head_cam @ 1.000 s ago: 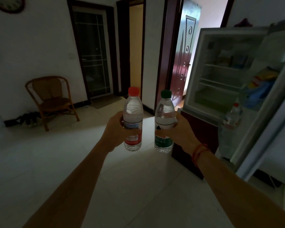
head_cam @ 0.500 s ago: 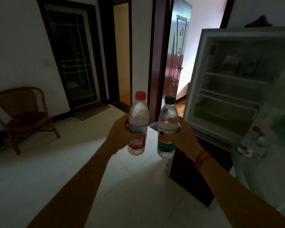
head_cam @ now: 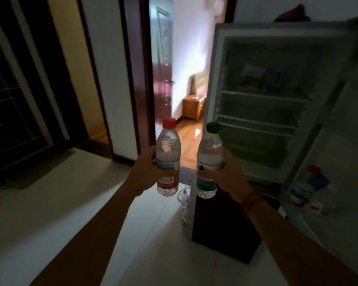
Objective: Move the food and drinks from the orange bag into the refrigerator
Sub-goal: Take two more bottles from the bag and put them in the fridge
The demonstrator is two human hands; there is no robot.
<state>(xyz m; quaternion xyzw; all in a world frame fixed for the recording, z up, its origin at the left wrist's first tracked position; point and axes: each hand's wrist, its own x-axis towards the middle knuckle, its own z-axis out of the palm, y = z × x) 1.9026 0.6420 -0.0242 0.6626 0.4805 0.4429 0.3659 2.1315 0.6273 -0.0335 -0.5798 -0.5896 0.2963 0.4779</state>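
Red-capped water bottle (head_cam: 167,159), clear, red label, upright, held up left of open refrigerator (head_cam: 277,29), green-capped water bottle (head_cam: 208,162), green label, upright, before the refrigerator's left edge

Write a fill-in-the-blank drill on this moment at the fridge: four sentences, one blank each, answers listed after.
1. The left bottle, held in the left hand, has a ____ cap.
2. The right bottle, held in the right hand, has a ____ cap.
3. The refrigerator ahead has its door ____.
4. The red string bracelet sits on the ____ wrist.

Missing words: red; green; open; right.
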